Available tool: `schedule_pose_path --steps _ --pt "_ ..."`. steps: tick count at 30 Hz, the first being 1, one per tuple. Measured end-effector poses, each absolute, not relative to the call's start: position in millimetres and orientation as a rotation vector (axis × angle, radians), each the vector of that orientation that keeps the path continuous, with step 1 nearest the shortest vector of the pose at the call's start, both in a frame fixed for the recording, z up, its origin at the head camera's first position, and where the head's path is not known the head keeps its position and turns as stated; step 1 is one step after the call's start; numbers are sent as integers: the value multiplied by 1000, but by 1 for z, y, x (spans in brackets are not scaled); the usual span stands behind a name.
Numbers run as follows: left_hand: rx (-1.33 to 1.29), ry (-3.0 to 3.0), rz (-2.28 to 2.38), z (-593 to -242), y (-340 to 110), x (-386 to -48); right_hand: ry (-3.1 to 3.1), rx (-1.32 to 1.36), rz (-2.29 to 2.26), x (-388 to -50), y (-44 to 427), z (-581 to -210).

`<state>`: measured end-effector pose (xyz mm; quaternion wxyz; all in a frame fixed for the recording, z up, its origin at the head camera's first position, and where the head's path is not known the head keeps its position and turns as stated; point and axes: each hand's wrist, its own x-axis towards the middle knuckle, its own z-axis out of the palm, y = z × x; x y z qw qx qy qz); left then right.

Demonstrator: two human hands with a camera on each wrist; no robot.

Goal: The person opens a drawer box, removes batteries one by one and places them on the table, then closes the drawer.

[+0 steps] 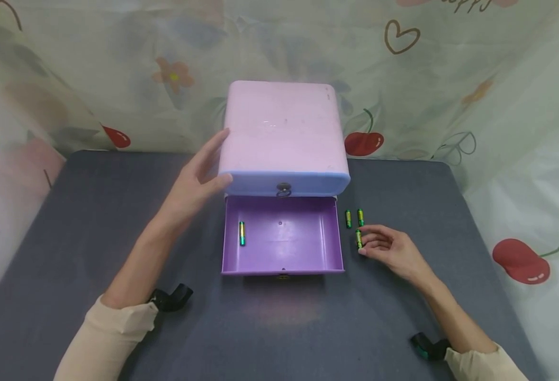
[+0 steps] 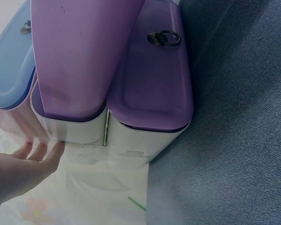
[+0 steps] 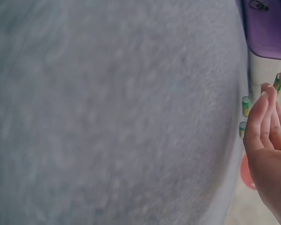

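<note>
A small drawer cabinet (image 1: 284, 127) with a pink top and a blue upper drawer front stands on the table. Its purple drawer (image 1: 289, 241) is pulled out, with one green-and-gold battery (image 1: 242, 234) lying inside toward the left. My left hand (image 1: 186, 191) rests against the cabinet's left side, fingers and thumb extended. To the right of the drawer, my right hand (image 1: 398, 255) pinches a battery (image 1: 359, 239) between thumb and fingers. Just behind it two more batteries, one on the left (image 1: 348, 219) and one on the right (image 1: 361, 217), are on the table.
Below the pulled-out drawer, the left wrist view shows another purple drawer front (image 2: 152, 79) with a ring pull (image 2: 164, 38), closed. A dark grey cloth (image 1: 279, 338) covers the table. Printed curtains (image 1: 284, 42) hang behind and at both sides.
</note>
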<state>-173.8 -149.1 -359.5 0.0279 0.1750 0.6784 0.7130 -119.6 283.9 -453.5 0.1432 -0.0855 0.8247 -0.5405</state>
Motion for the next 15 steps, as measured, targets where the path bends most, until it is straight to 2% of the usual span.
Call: schedule_pose_path --steps 15 --pt "557 2092 2207 -359 -150 -175 2405 -263 -1427 -128 280 -462"
